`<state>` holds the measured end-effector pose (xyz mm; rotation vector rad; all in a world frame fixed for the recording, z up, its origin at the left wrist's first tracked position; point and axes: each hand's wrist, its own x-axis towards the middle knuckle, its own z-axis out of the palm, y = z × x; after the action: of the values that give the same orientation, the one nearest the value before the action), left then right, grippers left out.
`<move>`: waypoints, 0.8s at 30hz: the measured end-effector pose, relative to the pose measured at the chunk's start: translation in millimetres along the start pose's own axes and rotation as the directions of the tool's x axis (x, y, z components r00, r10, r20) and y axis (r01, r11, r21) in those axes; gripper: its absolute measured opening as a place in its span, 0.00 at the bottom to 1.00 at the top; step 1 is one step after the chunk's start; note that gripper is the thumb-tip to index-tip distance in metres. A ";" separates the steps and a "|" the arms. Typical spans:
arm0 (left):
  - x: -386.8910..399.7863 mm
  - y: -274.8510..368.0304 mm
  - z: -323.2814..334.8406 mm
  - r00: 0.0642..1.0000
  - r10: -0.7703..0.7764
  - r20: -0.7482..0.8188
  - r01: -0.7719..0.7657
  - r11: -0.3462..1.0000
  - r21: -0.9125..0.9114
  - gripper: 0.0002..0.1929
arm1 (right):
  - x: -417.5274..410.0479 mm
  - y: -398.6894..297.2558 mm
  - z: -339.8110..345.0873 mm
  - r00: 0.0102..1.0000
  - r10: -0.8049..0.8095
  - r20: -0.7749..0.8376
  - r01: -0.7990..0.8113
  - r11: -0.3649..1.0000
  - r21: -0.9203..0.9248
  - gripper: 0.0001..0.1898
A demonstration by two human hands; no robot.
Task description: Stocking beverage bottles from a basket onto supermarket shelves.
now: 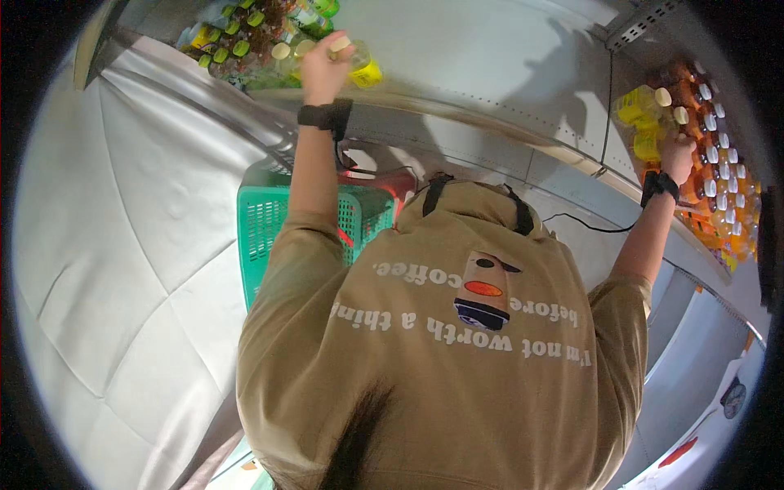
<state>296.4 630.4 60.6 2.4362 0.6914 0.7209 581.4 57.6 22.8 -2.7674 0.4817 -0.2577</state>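
Observation:
My left hand [324, 70] is up at the shelf on the left, closed around the neck of a clear plastic bottle with a yellow label [365, 72]. Its cream cap [339, 44] shows above my fingers. Over on the right, my right hand [677, 158] is closed at the top of another yellow-label bottle [647, 144], partly hiding it. A similar bottle [636, 105] stands just behind that one. Close to my right hand are rows of orange drink bottles with white caps [710, 153]. Dark bottles with green caps [240, 48] crowd the shelf beside my left hand.
Both hands reach over a grey metal shelf [465, 55] with a raised front edge. A green plastic basket [263, 214] with red parts stands below my left arm. Black cables [588, 225] run from my wristbands. A quilted pale cover [135, 245] lies to the left.

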 end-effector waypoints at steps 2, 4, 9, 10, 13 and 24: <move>1.1 -4.3 -7.9 0.999 0.015 0.034 -0.016 1.000 0.016 0.19 | 1.7 3.5 3.4 1.000 -0.016 -0.013 0.016 1.000 0.004 0.35; 2.3 -4.2 -12.5 0.995 -0.043 0.094 0.038 0.997 0.064 0.19 | 5.4 8.2 7.9 1.000 -0.020 -0.018 0.020 1.000 0.023 0.35; 8.5 -7.0 -16.0 0.981 -0.030 0.189 0.015 0.996 0.083 0.18 | 18.5 15.9 18.2 0.991 -0.125 -0.041 0.122 0.991 -0.056 0.36; 9.7 -9.6 -16.7 0.983 0.024 0.184 -0.026 1.000 0.009 0.18 | 19.3 17.1 19.1 0.988 -0.153 -0.030 0.150 0.986 -0.078 0.35; 14.2 -17.6 -20.1 0.971 0.125 0.202 -0.101 0.987 -0.126 0.16 | 19.5 18.3 20.5 0.998 -0.023 -0.054 0.023 1.000 -0.014 0.34; 26.2 -20.5 -30.2 0.907 0.112 0.405 -0.105 0.994 -0.040 0.18 | 19.3 16.2 20.7 0.998 -0.053 -0.044 0.052 0.998 -0.026 0.36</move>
<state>290.7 670.6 79.9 2.5105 0.3833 0.2371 599.2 42.0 0.3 -2.8070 0.4261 -0.3281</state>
